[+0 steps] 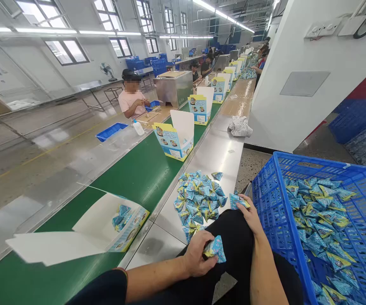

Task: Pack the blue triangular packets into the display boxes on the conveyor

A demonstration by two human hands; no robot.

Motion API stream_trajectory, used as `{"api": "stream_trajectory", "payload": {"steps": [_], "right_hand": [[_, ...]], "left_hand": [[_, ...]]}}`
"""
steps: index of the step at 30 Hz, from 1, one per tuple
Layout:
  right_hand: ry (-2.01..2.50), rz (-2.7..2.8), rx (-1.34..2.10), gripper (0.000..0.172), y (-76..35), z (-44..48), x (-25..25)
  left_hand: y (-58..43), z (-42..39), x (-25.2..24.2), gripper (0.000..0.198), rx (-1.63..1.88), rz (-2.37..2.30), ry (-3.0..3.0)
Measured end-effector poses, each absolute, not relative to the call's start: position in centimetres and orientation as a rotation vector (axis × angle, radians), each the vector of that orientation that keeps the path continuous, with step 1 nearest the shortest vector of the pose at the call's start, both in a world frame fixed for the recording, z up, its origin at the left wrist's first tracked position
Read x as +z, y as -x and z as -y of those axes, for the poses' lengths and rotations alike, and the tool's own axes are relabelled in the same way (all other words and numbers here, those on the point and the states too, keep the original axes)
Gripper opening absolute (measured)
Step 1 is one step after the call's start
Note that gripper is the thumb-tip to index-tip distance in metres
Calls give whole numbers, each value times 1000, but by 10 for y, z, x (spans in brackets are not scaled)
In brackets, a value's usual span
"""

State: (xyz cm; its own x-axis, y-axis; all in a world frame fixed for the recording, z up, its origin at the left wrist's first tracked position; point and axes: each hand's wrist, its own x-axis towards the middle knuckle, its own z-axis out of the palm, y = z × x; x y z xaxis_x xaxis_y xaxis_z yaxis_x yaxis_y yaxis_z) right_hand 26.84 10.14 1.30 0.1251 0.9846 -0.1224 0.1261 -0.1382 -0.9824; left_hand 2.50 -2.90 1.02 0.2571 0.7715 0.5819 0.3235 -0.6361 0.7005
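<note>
My left hand (198,254) is curled around a blue packet (217,248) above my lap, thumb on one side and fingers on the other; whether a second is tucked in the palm I can't tell. My right hand (250,214) pinches another packet (238,201) between thumb and fingertips near my knee, probably because a pointed, pyramid-like shape gives a good hold at its edges.

Just past my left hand, a loose pile (198,197) of the same packets lies on the steel table (222,146), likely put there for short reach. The blue crate (273,224) at my right side holds many more; its open top faces up, which makes them easy to get at.

On my left, beside the table, the green belt (119,176) carries an open box (132,237) with its white flaps spread wide, so the few packets inside show. Ahead of it a second box (171,142) stands upright with its flap raised, perhaps to leave the mouth free.

The packets and boxes bear blue and yellow print with pictures and lettering, but the writing is too small for me to read, and I can make out no brand.

Farther on lie a striped cloth (240,126), a row of similar boxes (199,109), and a seated person (135,101) across the belt.
</note>
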Motion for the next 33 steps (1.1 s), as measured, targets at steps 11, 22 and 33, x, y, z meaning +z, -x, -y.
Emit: {"api": "stream_trajectory", "payload": {"steps": [11,22,33], "right_hand": [[1473,1172,1219,79,-270,-106,5],[1515,1131,1184,77,-272,-108,-6],[1531,1071,1247,78,-266,-105,9]], "left_hand": [[-22,25,1,74,1285,-1027,-2259],[-21,26,-2,82,1179,-1062,-2251],[-20,28,-3,79,1118,-1105,-2244]]}}
